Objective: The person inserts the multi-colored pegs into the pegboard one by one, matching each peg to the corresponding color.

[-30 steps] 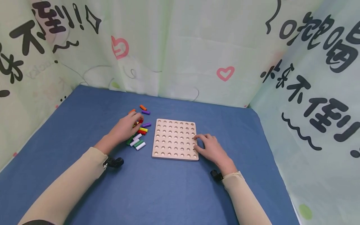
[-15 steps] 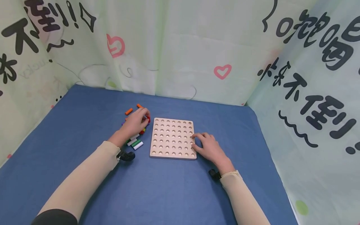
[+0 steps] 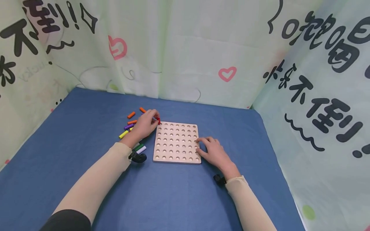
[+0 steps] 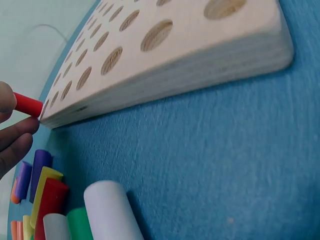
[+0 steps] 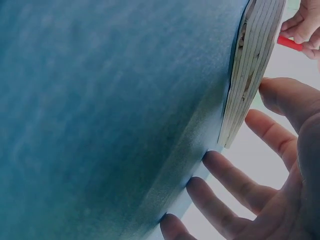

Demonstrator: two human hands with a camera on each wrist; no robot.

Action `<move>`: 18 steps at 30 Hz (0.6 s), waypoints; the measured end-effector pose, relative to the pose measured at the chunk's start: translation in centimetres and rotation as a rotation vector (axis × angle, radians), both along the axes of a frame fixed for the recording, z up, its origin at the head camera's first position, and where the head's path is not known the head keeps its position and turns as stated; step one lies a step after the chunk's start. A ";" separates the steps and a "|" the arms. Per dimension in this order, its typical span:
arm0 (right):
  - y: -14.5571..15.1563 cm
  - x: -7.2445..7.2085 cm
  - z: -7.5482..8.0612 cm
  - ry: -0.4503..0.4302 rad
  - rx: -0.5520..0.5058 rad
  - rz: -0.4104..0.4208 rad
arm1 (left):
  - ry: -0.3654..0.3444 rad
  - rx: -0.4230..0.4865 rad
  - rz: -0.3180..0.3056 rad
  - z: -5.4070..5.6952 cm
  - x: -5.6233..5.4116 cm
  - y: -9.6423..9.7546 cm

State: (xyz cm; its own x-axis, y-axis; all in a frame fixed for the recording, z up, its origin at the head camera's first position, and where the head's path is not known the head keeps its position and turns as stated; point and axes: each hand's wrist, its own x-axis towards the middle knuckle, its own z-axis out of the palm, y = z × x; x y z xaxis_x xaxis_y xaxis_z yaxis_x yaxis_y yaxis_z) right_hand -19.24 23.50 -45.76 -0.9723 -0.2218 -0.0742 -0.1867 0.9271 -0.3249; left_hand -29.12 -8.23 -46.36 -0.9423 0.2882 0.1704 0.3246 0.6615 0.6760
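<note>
A square wooden pegboard [image 3: 177, 142] with rows of round holes lies flat on the blue cloth. My left hand [image 3: 146, 124] pinches a red peg [image 4: 29, 104] between thumb and fingers at the board's far left corner. In the left wrist view the peg's lower end meets the corner hole; whether it is inside I cannot tell. My right hand [image 3: 216, 153] touches the board's right edge with thumb and index finger. The other fingers [image 5: 232, 180] are spread, their tips on the cloth in the right wrist view.
Loose pegs lie left of the board, partly hidden by the left arm: orange pegs [image 3: 131, 115], a purple peg [image 3: 128, 127], a yellow peg [image 3: 123, 134], a green peg [image 3: 139, 147] and a white peg [image 4: 112, 212]. A printed curtain [image 3: 190, 57] encloses the table.
My left hand has moved right from the loose pegs to the board's far left corner, carrying the red peg. The right hand stays at the board's edge.
</note>
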 end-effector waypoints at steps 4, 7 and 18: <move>0.0 0.1 0.0 -0.007 -0.002 -0.006 | -0.019 0.001 0.016 0.0 -0.1 0.4; 0.0 0.1 0.1 -0.008 -0.004 -0.008 | -0.028 0.004 0.024 0.1 -0.1 0.4; -0.2 0.1 0.0 -0.006 -0.008 -0.006 | -0.012 -0.013 0.007 0.0 -0.2 0.6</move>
State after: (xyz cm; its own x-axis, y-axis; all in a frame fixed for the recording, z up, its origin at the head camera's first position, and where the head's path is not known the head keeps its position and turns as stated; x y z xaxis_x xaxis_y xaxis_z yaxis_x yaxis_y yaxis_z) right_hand -19.15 23.32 -45.74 -0.9731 -0.2164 -0.0786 -0.1789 0.9256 -0.3334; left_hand -29.36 -7.59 -46.32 -0.9462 0.2837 0.1555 0.3119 0.6727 0.6710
